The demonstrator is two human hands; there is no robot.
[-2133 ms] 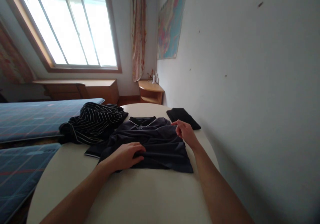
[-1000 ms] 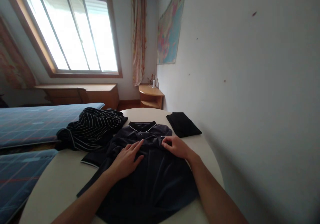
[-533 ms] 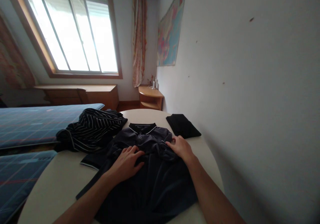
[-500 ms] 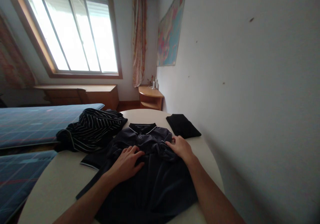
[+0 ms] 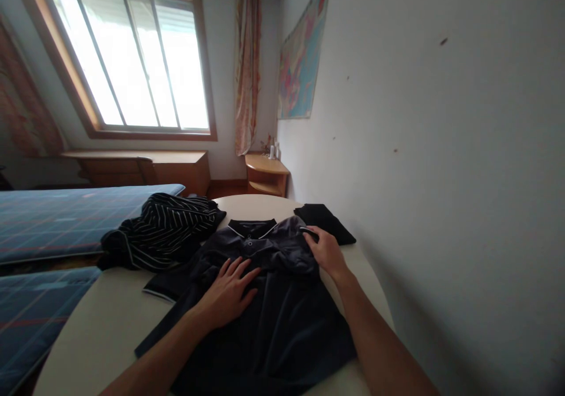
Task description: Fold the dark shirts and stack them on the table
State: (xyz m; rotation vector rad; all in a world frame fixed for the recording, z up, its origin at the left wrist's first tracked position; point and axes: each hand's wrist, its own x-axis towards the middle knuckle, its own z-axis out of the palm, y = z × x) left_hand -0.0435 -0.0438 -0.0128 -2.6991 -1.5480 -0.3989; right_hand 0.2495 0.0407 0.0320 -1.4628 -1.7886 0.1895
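A dark polo shirt (image 5: pixel 273 325) with white-edged collar lies front up on the table, its collar at the far end and its hem toward me. My left hand (image 5: pixel 232 293) rests flat on the shirt's chest, fingers spread. At the shirt's right shoulder side, my right hand (image 5: pixel 325 252) pinches the white-trimmed cuff of a sleeve, which is drawn up beside the shoulder. The other sleeve (image 5: pixel 165 287) stretches out to the left on the tabletop. Cloth is bunched below the right shoulder.
A crumpled black striped garment (image 5: pixel 170 231) lies at the table's left edge. Beyond my right hand is a folded black garment (image 5: pixel 326 220). The round cream table (image 5: pixel 101 325) stands close to the white wall (image 5: pixel 441 208). Blue checked mattresses (image 5: pixel 88 213) are on the left.
My right hand has moved up and slightly right with the sleeve cuff, pulling the cloth outward. My left hand has flattened and spread its fingers on the shirt's chest.
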